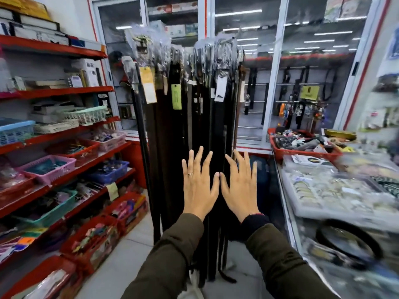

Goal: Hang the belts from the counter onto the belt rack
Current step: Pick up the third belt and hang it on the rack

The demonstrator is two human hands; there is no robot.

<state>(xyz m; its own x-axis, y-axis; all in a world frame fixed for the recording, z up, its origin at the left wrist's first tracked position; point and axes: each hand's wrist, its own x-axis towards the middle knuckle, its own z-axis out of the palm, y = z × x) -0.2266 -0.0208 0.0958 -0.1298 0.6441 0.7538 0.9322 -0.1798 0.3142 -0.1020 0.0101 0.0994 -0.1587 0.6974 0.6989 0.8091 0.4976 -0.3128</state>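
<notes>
Both hands [218, 182] spread empty before hanging belts [183, 130], tags [148, 85] unreadable

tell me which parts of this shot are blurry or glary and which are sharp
Head view: both the left hand and right hand look sharp, as do the hanging belts; the glass counter on the right is smeared with blur, so the coiled belt on it is soft; the glass cabinet doors carry ceiling-light reflections; wide-angle distortion bends the red shelves at the left edge.

Single head-worn view, forward and slightly down, close to hanging belts [190, 108].
</notes>
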